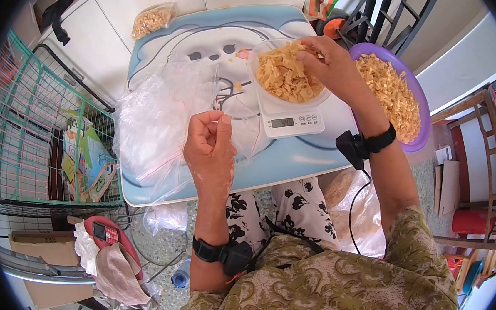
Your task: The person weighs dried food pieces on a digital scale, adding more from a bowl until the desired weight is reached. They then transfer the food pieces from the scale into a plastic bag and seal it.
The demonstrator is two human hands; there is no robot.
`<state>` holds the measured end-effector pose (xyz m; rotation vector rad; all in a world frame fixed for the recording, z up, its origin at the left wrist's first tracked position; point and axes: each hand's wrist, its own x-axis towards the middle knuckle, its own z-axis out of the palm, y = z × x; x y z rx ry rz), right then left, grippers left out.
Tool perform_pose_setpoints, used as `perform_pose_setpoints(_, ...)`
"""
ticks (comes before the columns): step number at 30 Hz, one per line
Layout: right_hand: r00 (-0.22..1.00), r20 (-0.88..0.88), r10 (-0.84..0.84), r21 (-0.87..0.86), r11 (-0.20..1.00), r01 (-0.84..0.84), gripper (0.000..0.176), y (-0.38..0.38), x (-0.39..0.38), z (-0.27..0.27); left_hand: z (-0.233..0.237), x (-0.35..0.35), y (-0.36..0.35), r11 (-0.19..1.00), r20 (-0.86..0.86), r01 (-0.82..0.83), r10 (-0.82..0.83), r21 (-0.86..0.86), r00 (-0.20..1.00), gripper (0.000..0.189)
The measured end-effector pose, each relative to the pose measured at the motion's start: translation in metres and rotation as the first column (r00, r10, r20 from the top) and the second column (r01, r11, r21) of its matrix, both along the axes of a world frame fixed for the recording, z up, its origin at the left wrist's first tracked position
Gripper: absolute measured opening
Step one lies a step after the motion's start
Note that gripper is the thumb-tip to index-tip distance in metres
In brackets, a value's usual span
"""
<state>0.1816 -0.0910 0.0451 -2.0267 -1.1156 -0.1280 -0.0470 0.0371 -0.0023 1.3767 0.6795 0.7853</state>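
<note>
My right hand point(330, 64) is over the right side of a clear plastic bowl point(258, 86), its fingers pinched on some of the dried yellow flakes point(285, 72) heaped inside. The bowl sits on a white kitchen scale point(269, 130) with a lit display, too small to read. My left hand point(207, 141) hovers left of the scale, thumb and fingers pressed together; what they hold, if anything, I cannot make out. Beneath and beyond it lies a pile of clear zip bags point(159, 118). At the right, a purple basin point(424, 107) holds many more flakes.
A filled bag of flakes point(153, 20) lies at the far edge of the blue table point(305, 167). To the left stands a green wire cage point(39, 132). A red stool point(93, 224) with cloths is at lower left, and a wooden rack point(493, 157) is at right.
</note>
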Motion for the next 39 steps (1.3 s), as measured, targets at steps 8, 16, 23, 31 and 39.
perform_pose_setpoints(8, 0.960, 0.266, 0.085, -0.091, 0.994, -0.063, 0.048, 0.000, -0.018, 0.005, -0.003, 0.002, -0.001, 1.000, 0.027, 0.008, -0.008, -0.029, 1.000, 0.017)
perform_pose_setpoints(16, 0.963, 0.267, 0.046, -0.076, 0.997, -0.027, 0.034, 0.001, -0.013, -0.005, 0.002, 0.002, -0.003, 1.000, 0.046, 0.013, -0.011, -0.026, 0.999, 0.015)
perform_pose_setpoints(23, 0.990, 0.136, 0.042, 0.106, 0.993, -0.057, 0.023, -0.001, -0.006, -0.005, 0.001, 0.002, -0.002, 0.999, 0.033, 0.016, -0.015, -0.031, 0.999, 0.016)
perform_pose_setpoints(31, 0.920, -0.359, 0.154, 0.346, 0.938, -0.022, 0.019, -0.008, 0.006, 0.006, 0.001, 0.003, -0.001, 0.999, 0.041, 0.013, -0.012, -0.032, 0.999, 0.017)
perform_pose_setpoints(39, 0.667, -0.614, 0.423, 0.670, 0.726, 0.155, 0.023, -0.005, 0.013, 0.015, 0.006, 0.002, -0.003, 0.998, 0.049, 0.024, -0.022, -0.056, 0.999, 0.018)
